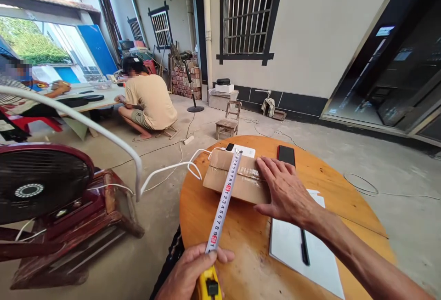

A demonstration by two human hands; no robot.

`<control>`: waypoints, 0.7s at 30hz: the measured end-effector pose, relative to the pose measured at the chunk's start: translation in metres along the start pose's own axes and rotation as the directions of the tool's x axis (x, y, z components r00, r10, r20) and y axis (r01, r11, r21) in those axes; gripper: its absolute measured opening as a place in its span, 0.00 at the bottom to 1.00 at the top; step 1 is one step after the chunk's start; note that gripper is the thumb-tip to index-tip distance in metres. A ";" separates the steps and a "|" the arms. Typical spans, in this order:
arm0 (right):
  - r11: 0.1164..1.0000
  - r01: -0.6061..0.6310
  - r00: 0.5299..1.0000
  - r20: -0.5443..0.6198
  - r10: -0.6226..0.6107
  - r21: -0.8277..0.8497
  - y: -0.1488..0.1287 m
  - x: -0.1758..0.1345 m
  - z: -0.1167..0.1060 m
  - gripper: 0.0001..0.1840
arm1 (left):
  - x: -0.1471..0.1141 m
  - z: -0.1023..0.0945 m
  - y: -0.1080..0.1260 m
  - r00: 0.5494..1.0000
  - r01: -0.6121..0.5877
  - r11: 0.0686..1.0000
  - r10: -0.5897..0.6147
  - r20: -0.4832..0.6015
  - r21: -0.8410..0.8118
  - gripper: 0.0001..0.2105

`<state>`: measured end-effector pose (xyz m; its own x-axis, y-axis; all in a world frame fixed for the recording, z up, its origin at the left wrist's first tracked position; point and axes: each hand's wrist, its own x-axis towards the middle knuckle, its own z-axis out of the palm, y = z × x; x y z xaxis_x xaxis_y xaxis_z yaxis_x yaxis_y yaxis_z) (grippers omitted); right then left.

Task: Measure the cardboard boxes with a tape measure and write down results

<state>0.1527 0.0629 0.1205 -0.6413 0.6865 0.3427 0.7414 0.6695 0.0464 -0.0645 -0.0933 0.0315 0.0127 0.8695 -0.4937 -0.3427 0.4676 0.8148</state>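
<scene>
My left hand (193, 268) is closed around a yellow tape measure (210, 285) at the bottom of the view. Its white blade (223, 201) runs out and up, slanting across the top of a brown cardboard box (220, 178). The blade's metal end reaches the far side of the box, near a white device. Clear tape shines on the box's upper face. My right hand (280, 185) holds the box's right end, fingers over the top and far side, thumb along the near edge. The right palm hides that end.
On the round wooden table (248, 263) lie a phone (286, 155), white paper (319, 263) with a black pen (305, 247), and a white device (246, 150) with a cable. A fan (31, 189) stands left. Two people sit at another table (106, 93); a small chair (229, 123) stands beyond.
</scene>
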 end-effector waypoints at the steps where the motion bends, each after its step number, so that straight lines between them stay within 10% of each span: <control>1: 1.000 0.002 1.000 -0.004 -0.002 0.001 0.000 0.000 0.000 0.50 | -0.001 0.002 0.000 1.000 0.004 1.000 -0.004 -0.007 0.007 0.17; 21: 0.999 0.000 0.998 -0.067 0.003 0.045 -0.003 -0.010 -0.001 0.55 | 0.007 0.007 -0.009 0.999 0.004 1.000 -0.004 0.054 0.011 0.15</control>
<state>0.1572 0.0542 0.1175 -0.6243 0.6681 0.4049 0.7318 0.6815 0.0037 -0.0544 -0.0907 0.0230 0.0650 0.8749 -0.4799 -0.3322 0.4725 0.8163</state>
